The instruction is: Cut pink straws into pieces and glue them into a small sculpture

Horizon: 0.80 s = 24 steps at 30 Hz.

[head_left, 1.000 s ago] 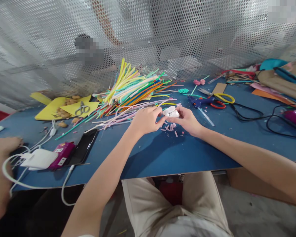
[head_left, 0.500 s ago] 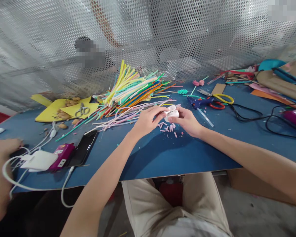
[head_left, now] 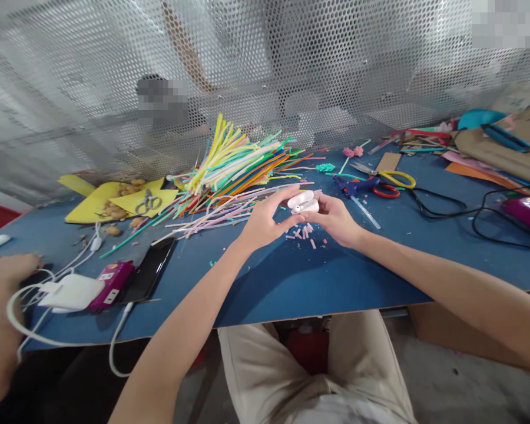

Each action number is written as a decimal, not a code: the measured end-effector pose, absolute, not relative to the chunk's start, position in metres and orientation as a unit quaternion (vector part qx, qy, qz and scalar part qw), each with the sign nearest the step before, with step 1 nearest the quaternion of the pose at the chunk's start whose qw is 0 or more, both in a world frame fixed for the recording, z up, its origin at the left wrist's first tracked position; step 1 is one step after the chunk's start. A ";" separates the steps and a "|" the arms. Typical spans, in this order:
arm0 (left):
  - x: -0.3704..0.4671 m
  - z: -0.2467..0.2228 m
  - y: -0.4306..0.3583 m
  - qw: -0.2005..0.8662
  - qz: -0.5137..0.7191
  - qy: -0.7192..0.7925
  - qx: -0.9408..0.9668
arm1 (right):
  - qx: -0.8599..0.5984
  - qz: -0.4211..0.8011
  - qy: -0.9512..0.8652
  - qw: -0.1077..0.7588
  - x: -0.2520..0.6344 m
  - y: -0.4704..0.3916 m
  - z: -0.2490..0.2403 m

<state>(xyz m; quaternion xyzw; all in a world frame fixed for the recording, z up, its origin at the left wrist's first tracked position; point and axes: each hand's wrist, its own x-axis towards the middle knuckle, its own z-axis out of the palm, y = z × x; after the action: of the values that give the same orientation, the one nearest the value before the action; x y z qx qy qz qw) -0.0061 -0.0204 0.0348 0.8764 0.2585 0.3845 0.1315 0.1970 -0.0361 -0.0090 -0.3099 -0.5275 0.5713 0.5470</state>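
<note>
A small white case [head_left: 309, 206] with its lid raised is held between my two hands above the blue table. On its left side, my left hand [head_left: 269, 219] has its thumb and fingers closed on the case. My right hand [head_left: 335, 219] grips the case from the right. A small white piece shows at the case's left end, inside it. Just below the hands, short pale pink cuttings [head_left: 304, 231] are scattered on the table [head_left: 274, 282].
Behind my hands lies a pile of coloured pipe cleaners [head_left: 242, 165]. Scissors [head_left: 397, 179] and a blue glue gun [head_left: 355, 185] lie right. A phone [head_left: 152, 268], white charger [head_left: 73, 291] and another person's hand [head_left: 11, 271] are left.
My left fingers have shifted from over the case to its left side, and the lid and the opening now face me more. The view has moved slightly.
</note>
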 end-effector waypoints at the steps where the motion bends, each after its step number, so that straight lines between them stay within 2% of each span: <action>1: -0.005 0.035 -0.021 0.130 0.380 0.252 0.880 | -0.318 0.567 -0.528 0.547 0.197 -0.036 -0.009; 6: -0.002 0.029 -0.020 0.067 0.351 0.239 0.903 | -0.338 0.542 -0.548 0.540 0.200 -0.034 -0.011; 11: 0.000 0.021 -0.024 -0.059 0.298 0.266 0.915 | -0.319 0.514 -0.646 0.466 0.202 -0.033 -0.013; 15: -0.021 0.033 -0.026 -0.123 0.239 0.321 0.908 | -0.318 0.455 -0.715 0.425 0.201 -0.038 -0.012; 19: -0.097 0.063 -0.014 -0.130 0.202 0.479 0.844 | -0.314 0.387 -0.767 0.406 0.203 -0.044 -0.009; 24: -0.249 0.093 0.009 -0.176 0.108 0.662 0.721 | -0.337 0.327 -0.774 0.424 0.205 -0.043 -0.007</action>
<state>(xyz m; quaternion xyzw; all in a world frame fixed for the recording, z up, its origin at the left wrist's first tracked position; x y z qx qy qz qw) -0.2487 0.0087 0.0931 0.7208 0.6617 0.1082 -0.1757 0.2053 -0.0433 -0.0070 -0.3371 -0.7742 0.3270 0.4243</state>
